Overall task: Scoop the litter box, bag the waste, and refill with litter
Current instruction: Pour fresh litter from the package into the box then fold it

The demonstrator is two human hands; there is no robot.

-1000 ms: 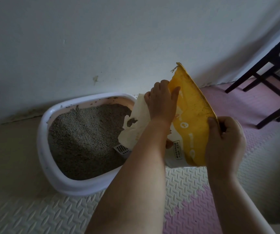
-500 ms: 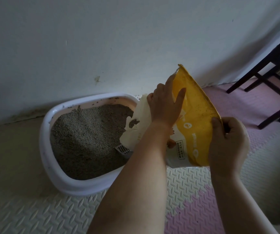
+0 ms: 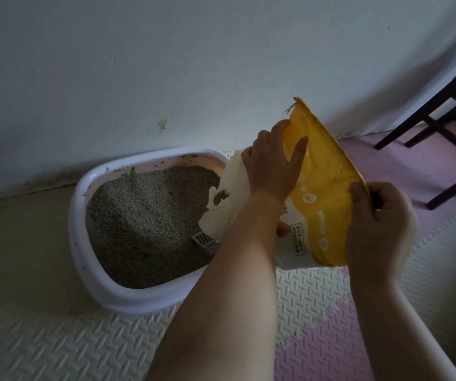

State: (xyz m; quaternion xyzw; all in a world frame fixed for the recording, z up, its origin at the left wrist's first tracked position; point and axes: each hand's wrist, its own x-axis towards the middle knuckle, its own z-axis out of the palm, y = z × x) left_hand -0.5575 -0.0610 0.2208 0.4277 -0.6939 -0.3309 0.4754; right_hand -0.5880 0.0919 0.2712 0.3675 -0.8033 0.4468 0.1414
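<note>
1. Against the wall [image 3: 193,64], on a cream and pink foam mat [image 3: 56,339], sits a white box [image 3: 116,295] with a broad rim.
2. Grey litter [image 3: 144,224] fills it, heaped higher towards the wall side and the left.
3. A pale slotted scoop [image 3: 204,241] lies in the litter at the box's right end, and only one corner of it shows, below the bag.
4. A yellow and white bag [image 3: 328,188] is held in the air over that right end. It is tilted, with its yellow end up and its ragged white end hanging low over the litter.
5. The left hand [image 3: 272,171] lies flat against the bag's near face. Its fingers are fairly straight and point up, and the thumb is spread wide onto the yellow part.
6. The right hand [image 3: 378,224] grips the bag's right edge, fingers curled and thumb clamped on the yellow rim.
7. The left forearm crosses in front of the box's right end and hides that part of the rim.
8. Dark chair legs [image 3: 446,111] stand on the pink mat at the far right, well apart from the box.
</note>
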